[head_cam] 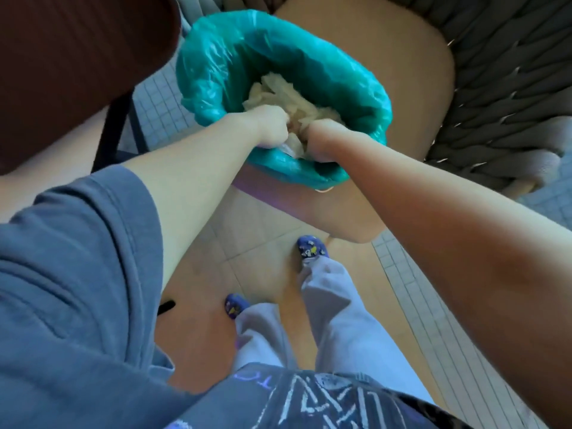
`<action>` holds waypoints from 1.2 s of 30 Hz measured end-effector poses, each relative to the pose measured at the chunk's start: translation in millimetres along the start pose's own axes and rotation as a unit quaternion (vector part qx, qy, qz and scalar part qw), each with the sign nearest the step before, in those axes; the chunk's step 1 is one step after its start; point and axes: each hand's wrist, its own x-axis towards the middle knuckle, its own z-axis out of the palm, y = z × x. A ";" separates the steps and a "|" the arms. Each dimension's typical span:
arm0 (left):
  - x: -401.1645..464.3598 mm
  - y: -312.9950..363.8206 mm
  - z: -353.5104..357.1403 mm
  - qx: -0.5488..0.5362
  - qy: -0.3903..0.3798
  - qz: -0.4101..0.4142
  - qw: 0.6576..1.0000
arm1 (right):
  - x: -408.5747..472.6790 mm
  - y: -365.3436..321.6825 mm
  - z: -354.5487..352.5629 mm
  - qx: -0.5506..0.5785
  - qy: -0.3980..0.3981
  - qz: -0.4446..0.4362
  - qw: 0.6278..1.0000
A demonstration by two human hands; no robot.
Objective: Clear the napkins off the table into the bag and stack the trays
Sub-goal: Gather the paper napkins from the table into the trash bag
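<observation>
A teal plastic bag (235, 54) stands open on a chair seat, its mouth rolled wide. Crumpled white napkins (278, 94) fill its bottom. My left hand (269, 126) is fisted at the bag's near rim, closed on a wad of napkin. My right hand (322, 139) is beside it, also clenched on napkin paper that pokes out between the two fists. Both hands are inside the bag's mouth. No trays are in view.
The bag sits on a tan chair seat (411, 72) with a grey woven backrest (507, 78) to the right. A dark red table edge (62, 57) with a black leg fills the upper left. My feet in blue slippers (311, 247) stand on tiled floor below.
</observation>
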 end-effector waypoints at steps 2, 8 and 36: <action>-6.4 -1.3 -11.9 -0.044 -0.037 -0.021 0.998 | -6.0 -3.5 -12.8 -0.012 0.023 0.004 1.000; -52.0 -5.3 -51.4 -0.069 0.056 0.002 0.996 | -39.2 -22.3 -48.6 -0.009 0.174 0.043 0.984; -398.9 -331.3 -52.5 -0.172 0.362 -0.346 0.848 | -98.5 -417.7 50.2 -0.118 0.090 -0.346 0.926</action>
